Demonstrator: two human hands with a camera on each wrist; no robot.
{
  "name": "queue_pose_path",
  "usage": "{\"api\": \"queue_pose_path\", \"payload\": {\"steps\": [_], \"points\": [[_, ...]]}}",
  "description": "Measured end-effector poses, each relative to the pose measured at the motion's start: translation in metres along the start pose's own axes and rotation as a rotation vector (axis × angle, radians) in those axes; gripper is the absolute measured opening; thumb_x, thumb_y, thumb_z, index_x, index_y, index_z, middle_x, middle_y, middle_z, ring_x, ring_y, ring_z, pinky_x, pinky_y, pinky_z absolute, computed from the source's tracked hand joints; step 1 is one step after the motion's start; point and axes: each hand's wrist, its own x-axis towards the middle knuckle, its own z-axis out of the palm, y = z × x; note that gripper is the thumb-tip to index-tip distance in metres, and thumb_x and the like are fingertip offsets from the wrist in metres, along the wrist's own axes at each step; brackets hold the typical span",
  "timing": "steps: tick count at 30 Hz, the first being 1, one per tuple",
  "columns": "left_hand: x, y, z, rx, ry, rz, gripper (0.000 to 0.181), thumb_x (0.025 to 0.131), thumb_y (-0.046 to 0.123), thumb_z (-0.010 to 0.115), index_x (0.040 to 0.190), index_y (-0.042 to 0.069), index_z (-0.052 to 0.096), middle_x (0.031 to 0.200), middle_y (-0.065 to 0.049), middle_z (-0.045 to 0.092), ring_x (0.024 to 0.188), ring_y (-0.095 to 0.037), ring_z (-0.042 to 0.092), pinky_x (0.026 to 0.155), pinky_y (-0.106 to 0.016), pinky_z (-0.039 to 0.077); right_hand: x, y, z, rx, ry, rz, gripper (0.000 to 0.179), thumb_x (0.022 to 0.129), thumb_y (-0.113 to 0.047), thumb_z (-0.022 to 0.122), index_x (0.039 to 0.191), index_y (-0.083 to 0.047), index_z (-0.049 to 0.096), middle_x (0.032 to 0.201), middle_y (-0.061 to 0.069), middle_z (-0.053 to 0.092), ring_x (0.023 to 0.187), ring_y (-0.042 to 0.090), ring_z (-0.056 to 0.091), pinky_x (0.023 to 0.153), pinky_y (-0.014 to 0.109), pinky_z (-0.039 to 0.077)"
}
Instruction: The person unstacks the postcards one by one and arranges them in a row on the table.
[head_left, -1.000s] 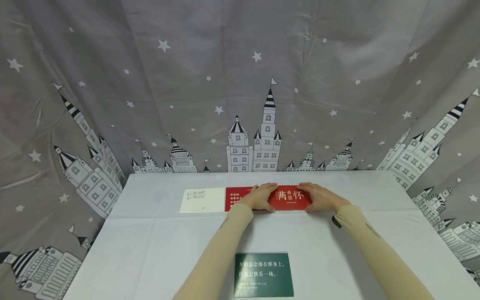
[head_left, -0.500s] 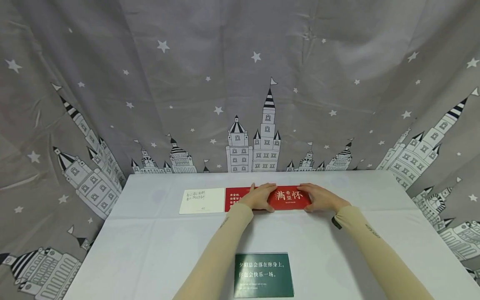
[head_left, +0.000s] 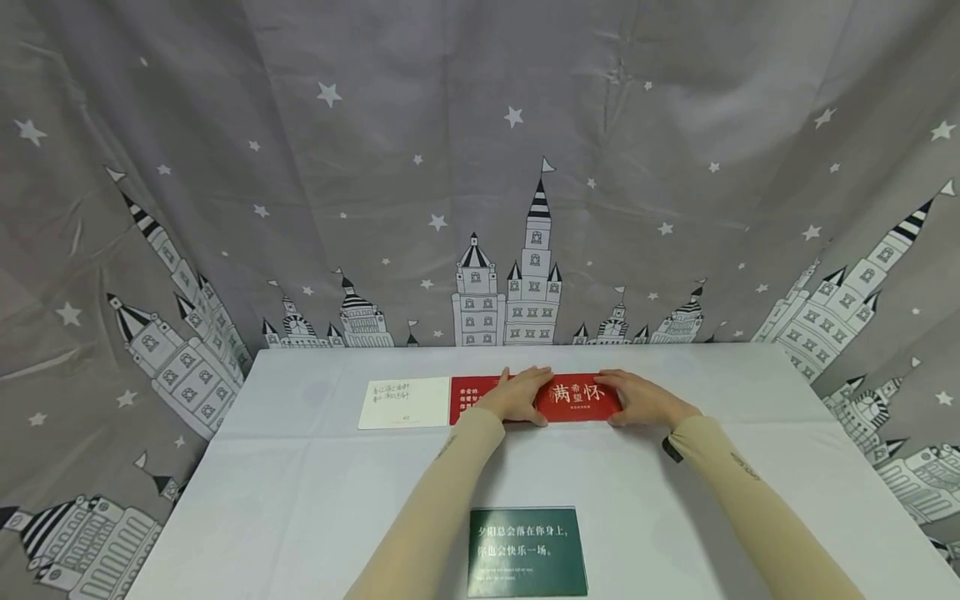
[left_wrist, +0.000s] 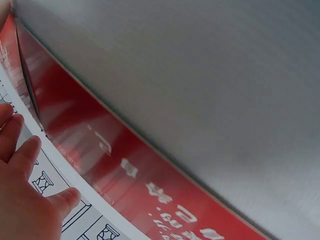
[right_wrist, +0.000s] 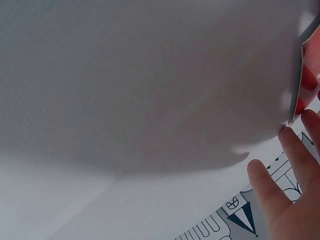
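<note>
A red card (head_left: 579, 398) with white characters lies on the table between my two hands. My left hand (head_left: 516, 395) holds its left end, with index fingertip at the far edge and thumb at the near edge. Likewise, my right hand (head_left: 643, 398) grips the right end between thumb and fingers. A second red card (head_left: 468, 400) with white writing sits end to end with the first, partly covered by the left hand. In the left wrist view, the two cards' short edges meet near the left hand's fingers (left_wrist: 31, 147). The right wrist view catches the held card's corner (right_wrist: 309, 75) beside the fingertips.
A cream card (head_left: 405, 402) with handwriting continues the row on the left. Nearer the person lies a dark green card (head_left: 527, 552) with white text. A grey curtain (head_left: 375, 167) printed with castles and stars hangs behind the white table (head_left: 300, 500).
The held red card has shifted very slightly left, toward the second red card, along with both hands. The cream and green cards stay where they were.
</note>
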Motion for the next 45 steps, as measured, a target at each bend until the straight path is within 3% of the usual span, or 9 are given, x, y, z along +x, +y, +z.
{"api": "queue_pose_path", "payload": {"steps": [11, 19, 29, 35, 45], "points": [[-0.015, -0.004, -0.001, -0.011, 0.064, 0.084, 0.082, 0.074, 0.037, 0.071, 0.141, 0.014, 0.030, 0.146, 0.004, 0.024, 0.134, -0.015, 0.017, 0.105, -0.053, 0.007, -0.008, -0.009, 0.001, 0.038, 0.022, 0.039, 0.073, 0.072, -0.023, 0.072, 0.135, -0.007, 0.040, 0.140, 0.019, 0.031, 0.125, 0.038, 0.028, 0.098, 0.056, 0.028], [-0.029, -0.004, -0.003, -0.018, 0.093, 0.102, 0.081, 0.075, 0.038, 0.070, 0.142, 0.016, 0.029, 0.146, 0.006, 0.024, 0.134, -0.014, 0.016, 0.106, -0.050, 0.004, -0.013, -0.018, 0.002, 0.034, 0.053, 0.019, 0.072, 0.074, -0.026, 0.071, 0.136, -0.008, 0.039, 0.140, 0.018, 0.031, 0.125, 0.037, 0.030, 0.097, 0.056, 0.029], [-0.059, -0.006, -0.010, 0.011, 0.118, 0.206, 0.080, 0.076, 0.036, 0.070, 0.141, 0.011, 0.031, 0.145, 0.000, 0.028, 0.133, -0.020, 0.020, 0.107, -0.048, 0.009, -0.025, -0.039, 0.001, 0.092, 0.084, -0.036, 0.072, 0.076, -0.024, 0.070, 0.137, -0.008, 0.036, 0.141, 0.016, 0.030, 0.127, 0.035, 0.028, 0.100, 0.053, 0.027], [-0.077, -0.010, -0.010, -0.005, 0.132, 0.218, 0.081, 0.075, 0.038, 0.070, 0.141, 0.011, 0.031, 0.144, -0.001, 0.029, 0.133, -0.018, 0.020, 0.108, -0.043, 0.010, -0.033, -0.056, 0.002, 0.102, 0.085, -0.051, 0.075, 0.076, -0.028, 0.070, 0.139, -0.011, 0.033, 0.142, 0.012, 0.031, 0.127, 0.032, 0.029, 0.099, 0.051, 0.030], [-0.114, -0.009, -0.010, -0.024, 0.157, 0.264, 0.083, 0.074, 0.041, 0.070, 0.141, 0.011, 0.030, 0.145, 0.000, 0.028, 0.134, -0.022, 0.019, 0.107, -0.045, 0.013, -0.049, -0.079, 0.011, 0.117, 0.100, -0.109, 0.077, 0.076, -0.031, 0.071, 0.141, -0.018, 0.031, 0.142, 0.006, 0.031, 0.129, 0.026, 0.027, 0.098, 0.050, 0.032]]}}
